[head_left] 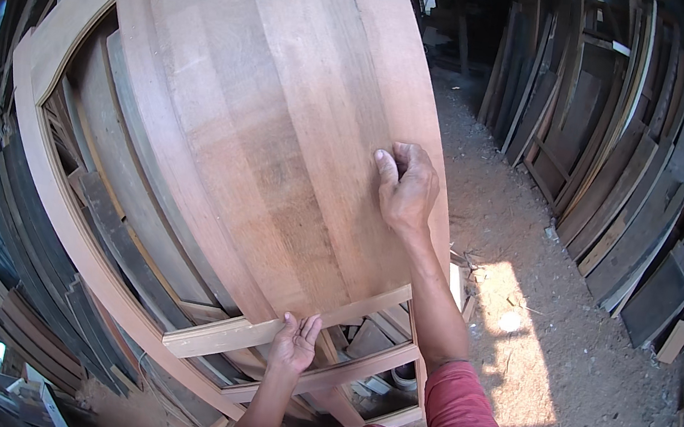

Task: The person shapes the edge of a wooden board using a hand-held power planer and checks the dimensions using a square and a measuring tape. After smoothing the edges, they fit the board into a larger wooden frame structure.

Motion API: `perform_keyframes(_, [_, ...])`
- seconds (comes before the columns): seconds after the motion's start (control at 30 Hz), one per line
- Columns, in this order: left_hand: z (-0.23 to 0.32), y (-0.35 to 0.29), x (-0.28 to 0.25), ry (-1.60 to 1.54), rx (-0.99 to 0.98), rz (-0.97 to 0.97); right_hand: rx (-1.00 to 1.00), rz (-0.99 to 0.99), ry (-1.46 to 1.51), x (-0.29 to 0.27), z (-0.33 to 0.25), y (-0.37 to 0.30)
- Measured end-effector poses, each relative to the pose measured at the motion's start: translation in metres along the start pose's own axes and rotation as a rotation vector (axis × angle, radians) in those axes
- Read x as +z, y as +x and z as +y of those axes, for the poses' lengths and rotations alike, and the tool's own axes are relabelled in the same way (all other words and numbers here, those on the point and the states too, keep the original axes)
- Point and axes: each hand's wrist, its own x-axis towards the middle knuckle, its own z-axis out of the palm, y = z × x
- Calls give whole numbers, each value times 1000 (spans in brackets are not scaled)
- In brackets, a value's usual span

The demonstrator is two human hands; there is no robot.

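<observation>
A large wooden door frame point(32, 108) with a curved inner edge leans in front of me, pale reddish-brown. Several vertical boards point(277, 118) sit side by side within it, and a gap is left along the left side. My left hand point(295, 347) is at the lower crosspiece point(213, 337), thumb and bent fingertips against it just below the boards' lower ends. Higher up, my right hand point(411, 190) is against the boards beside the right upright, its fingers curled in and the thumb apart. No tool shows in either hand.
Dark planks and panels point(614, 180) lean in a long row at the right. More stacked boards point(24, 327) lie at the left. A dirt floor point(591, 419) with chips and a sunlit patch runs beside the door. Below the crosspiece, a second rail point(338, 372) crosses the frame.
</observation>
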Motion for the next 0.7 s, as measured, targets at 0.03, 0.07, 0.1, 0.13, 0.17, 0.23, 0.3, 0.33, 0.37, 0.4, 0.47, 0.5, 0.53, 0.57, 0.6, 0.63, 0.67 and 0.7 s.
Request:
perform_keyframes(0.03, [4,-1,-2,14,11,-2,-35,15,-15,-2,0,-2])
perform_keyframes(0.07, [4,-2,-3,27,21,17,-42,24,-7,-2,1,-5])
perform_keyframes(0.1, [5,-3,-2,42,32,36,-49,35,3,-3,2,-7])
perform_keyframes(0.13, [4,-4,-1,48,42,52,-64,41,9,-4,2,-8])
perform_keyframes(0.17, [3,-6,2,61,40,74,-67,45,9,-6,2,-8])
perform_keyframes(0.23, [1,-9,7,81,39,118,-77,51,11,-8,2,-8])
perform_keyframes(0.3, [1,-11,10,98,34,108,-77,53,32,-8,5,-9])
perform_keyframes(0.33, [0,-12,11,100,34,101,-83,51,45,-8,6,-9])
perform_keyframes(0.37, [1,-14,12,107,40,78,-76,40,73,-10,8,-9])
perform_keyframes(0.4, [2,-15,11,114,46,55,-70,30,100,-13,11,-9])
perform_keyframes(0.47, [5,-14,10,137,64,25,-111,36,133,-13,13,-5])
perform_keyframes(0.5, [6,-11,6,157,73,23,-149,53,135,-11,16,-3])
perform_keyframes(0.53, [6,-9,6,180,74,22,-186,73,129,-10,18,-2])
perform_keyframes(0.57, [6,-9,7,174,71,41,-174,45,140,-12,18,-3])
perform_keyframes(0.6, [6,-11,8,168,68,60,-162,17,150,-15,17,-5])
perform_keyframes(0.63, [6,-13,9,160,69,80,-150,-13,164,-17,16,-6])
perform_keyframes(0.67, [7,-12,6,170,70,49,-135,-44,161,-19,16,-5])
perform_keyframes(0.7, [8,-11,1,180,70,17,-121,-75,159,-21,17,-3])
